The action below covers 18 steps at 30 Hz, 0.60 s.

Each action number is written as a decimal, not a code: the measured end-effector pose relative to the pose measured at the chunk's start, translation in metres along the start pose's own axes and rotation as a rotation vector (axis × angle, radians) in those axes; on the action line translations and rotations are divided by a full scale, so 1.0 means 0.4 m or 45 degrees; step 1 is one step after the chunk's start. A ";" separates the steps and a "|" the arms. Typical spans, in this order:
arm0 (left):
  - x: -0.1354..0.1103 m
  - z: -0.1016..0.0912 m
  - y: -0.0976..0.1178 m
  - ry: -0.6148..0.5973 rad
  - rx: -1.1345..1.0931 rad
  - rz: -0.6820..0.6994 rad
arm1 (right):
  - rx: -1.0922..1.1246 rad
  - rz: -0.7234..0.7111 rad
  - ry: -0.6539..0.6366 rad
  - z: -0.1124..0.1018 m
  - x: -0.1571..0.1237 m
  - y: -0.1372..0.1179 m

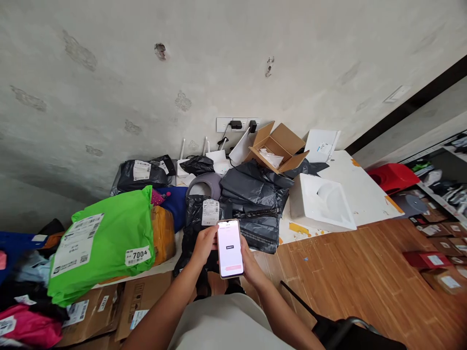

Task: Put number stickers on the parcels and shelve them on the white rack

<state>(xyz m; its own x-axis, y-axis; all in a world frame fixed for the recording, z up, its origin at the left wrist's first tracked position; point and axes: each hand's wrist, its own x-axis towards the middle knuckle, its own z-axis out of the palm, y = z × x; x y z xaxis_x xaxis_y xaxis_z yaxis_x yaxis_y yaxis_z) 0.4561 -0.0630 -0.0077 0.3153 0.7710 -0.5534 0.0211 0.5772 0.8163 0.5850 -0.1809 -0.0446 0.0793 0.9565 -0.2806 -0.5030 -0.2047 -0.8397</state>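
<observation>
Between both hands I hold a smartphone [229, 250] upright, its lit screen facing me with a small dark pop-up in the middle and a pink bar near the bottom. My left hand [205, 244] grips its left edge, and my right hand [250, 264] closes round its right edge; the fingers behind the phone are hidden. Just beyond the phone lies a black plastic parcel with a white label [210, 212]. Large folded black plastic bags [251, 199] spread to the right of it.
A bright green parcel [109, 238] lies at left, beside an orange-brown taped package [163, 233]. An open cardboard box [279, 146] and a white foam box [319, 204] stand on the white table [365, 180]. Cardboard boxes [93, 311] sit lower left; a black chair [350, 333] lower right.
</observation>
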 end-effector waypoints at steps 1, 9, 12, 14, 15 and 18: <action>-0.002 0.002 0.002 -0.010 0.001 0.002 | 0.020 0.008 -0.006 -0.001 0.000 -0.001; -0.018 0.040 0.000 0.025 0.031 0.112 | -0.065 -0.049 -0.012 -0.004 -0.005 -0.020; -0.015 0.047 -0.008 0.043 0.033 0.143 | -0.040 -0.048 -0.023 -0.008 -0.007 -0.017; -0.011 0.047 -0.014 0.062 0.027 0.151 | 0.010 -0.043 -0.035 -0.012 -0.006 -0.011; -0.009 0.046 -0.017 0.068 0.025 0.150 | 0.033 -0.035 -0.041 -0.013 -0.006 -0.009; -0.004 0.045 -0.022 0.056 0.017 0.119 | 0.014 -0.014 -0.035 -0.016 -0.005 -0.008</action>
<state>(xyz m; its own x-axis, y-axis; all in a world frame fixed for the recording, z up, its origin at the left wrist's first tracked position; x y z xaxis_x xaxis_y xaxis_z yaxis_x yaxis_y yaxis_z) 0.4723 -0.0741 -0.0110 0.2746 0.8323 -0.4815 0.0066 0.4991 0.8665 0.5917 -0.1836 -0.0443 0.0613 0.9640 -0.2588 -0.5118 -0.1923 -0.8373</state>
